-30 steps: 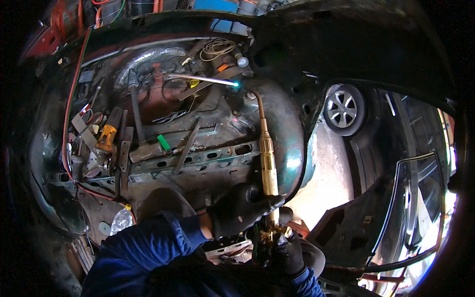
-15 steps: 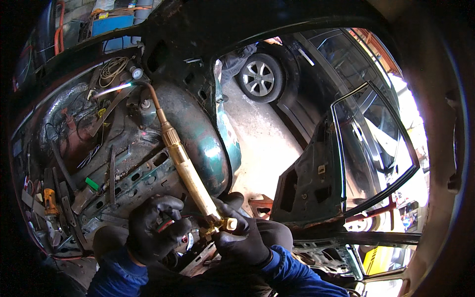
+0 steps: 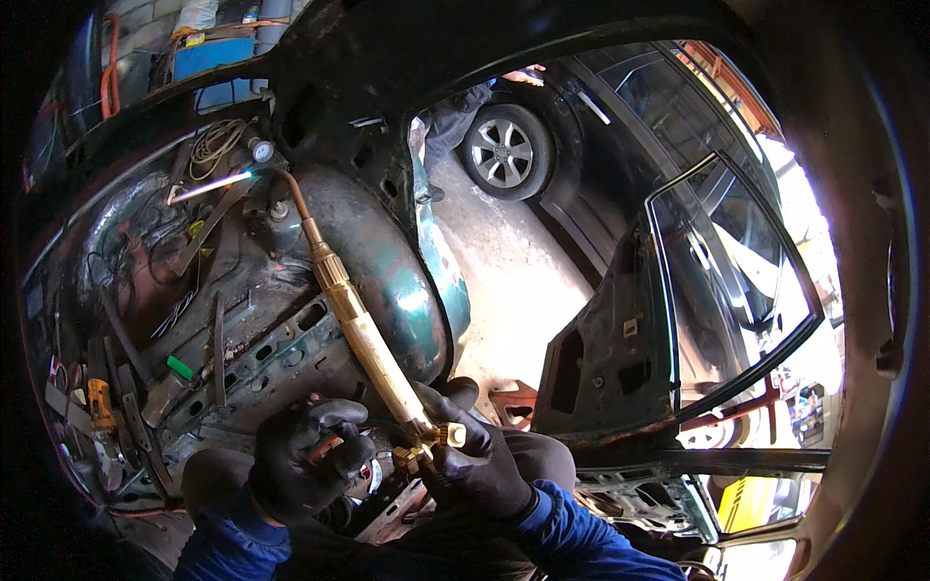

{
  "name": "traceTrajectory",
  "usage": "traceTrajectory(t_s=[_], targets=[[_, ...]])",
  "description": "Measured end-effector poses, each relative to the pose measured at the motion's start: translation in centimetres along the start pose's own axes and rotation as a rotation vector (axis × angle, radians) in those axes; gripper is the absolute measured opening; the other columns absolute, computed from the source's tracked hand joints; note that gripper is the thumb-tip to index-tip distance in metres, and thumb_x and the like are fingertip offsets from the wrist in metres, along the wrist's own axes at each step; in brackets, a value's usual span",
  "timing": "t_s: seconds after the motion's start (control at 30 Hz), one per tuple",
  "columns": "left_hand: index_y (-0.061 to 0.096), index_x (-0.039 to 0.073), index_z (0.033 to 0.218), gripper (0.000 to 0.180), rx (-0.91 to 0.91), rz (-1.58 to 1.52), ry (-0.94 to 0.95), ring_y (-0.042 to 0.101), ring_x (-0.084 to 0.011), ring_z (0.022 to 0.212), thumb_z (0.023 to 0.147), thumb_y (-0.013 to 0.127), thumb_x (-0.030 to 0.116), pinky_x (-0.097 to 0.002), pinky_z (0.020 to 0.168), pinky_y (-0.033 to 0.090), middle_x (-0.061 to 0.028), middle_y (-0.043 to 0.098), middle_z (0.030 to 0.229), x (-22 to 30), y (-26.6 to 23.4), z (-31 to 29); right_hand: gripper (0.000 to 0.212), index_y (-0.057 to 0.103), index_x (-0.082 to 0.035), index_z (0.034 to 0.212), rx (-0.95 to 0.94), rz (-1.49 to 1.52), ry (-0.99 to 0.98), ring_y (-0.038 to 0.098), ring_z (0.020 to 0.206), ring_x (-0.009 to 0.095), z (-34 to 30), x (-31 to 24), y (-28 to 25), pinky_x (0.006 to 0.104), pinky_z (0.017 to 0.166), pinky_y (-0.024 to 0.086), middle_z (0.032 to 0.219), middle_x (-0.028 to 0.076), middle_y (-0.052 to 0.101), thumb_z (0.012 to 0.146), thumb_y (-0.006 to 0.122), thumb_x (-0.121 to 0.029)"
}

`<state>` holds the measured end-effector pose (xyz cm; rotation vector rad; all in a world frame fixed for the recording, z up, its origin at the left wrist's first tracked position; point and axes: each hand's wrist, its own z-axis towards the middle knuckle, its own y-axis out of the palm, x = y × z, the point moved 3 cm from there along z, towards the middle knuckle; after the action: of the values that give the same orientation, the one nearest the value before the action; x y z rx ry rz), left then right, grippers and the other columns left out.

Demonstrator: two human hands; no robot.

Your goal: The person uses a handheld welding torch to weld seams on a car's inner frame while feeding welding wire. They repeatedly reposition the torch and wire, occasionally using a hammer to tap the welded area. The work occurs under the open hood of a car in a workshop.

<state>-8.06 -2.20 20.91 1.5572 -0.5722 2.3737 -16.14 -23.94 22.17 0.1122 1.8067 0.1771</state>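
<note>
My right hand (image 3: 481, 465), in a black glove, is closed around the valve end of a brass gas torch (image 3: 373, 353). The torch slants up and left to a bent copper tip (image 3: 295, 194), where a bright narrow flame (image 3: 211, 187) points left. Brass valve knobs (image 3: 415, 453) show beside that hand. My left hand (image 3: 302, 460), gloved too, hovers just left of the knobs with loosely curled fingers and a gap between thumb and fingers. Something reddish shows through the gap; no held thing is visible there.
Around me is a stripped car body with a green wheel arch (image 3: 387, 281). A cordless drill (image 3: 100, 402) and metal strips lie at left; a coiled cord (image 3: 218, 145) lies beyond the flame. At right hangs a bare door (image 3: 605, 339); outside stands a dark car (image 3: 610, 165), a person near its wheel.
The flame looks thinner and more even than before. The torch's tip sits slightly further left in view and a little lower. Both hands keep nearly the same pose.
</note>
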Motion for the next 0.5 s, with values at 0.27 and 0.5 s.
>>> traceTrajectory(t_s=[0.27,0.5], targets=[[0.071,0.000,0.112,0.034,0.102,-0.052,-0.165,0.072,-0.0202,0.086,0.098,0.078,0.030,-0.0354,0.079,0.057,-0.0128,0.075,0.097,-0.19,0.24,0.16,0.089,0.030,0.002,0.165,-0.075,0.070,0.017,0.050,0.142,0.018,-0.05,-0.33,0.32,0.0371,0.121,0.038,0.160,0.013,0.050,0.097,0.077,-0.029],[0.070,-0.001,0.109,0.034,0.120,-0.022,-0.172,0.070,-0.0200,0.092,0.100,0.076,0.031,-0.0359,0.084,0.056,-0.0122,0.074,0.099,-0.99,0.59,0.21,0.087,0.030,0.002,0.165,-0.084,0.138,0.059,0.049,0.143,0.018,-0.39,-0.07,0.25,0.0381,0.122,0.037,0.161,0.012,0.049,0.098,0.076,-0.029]])
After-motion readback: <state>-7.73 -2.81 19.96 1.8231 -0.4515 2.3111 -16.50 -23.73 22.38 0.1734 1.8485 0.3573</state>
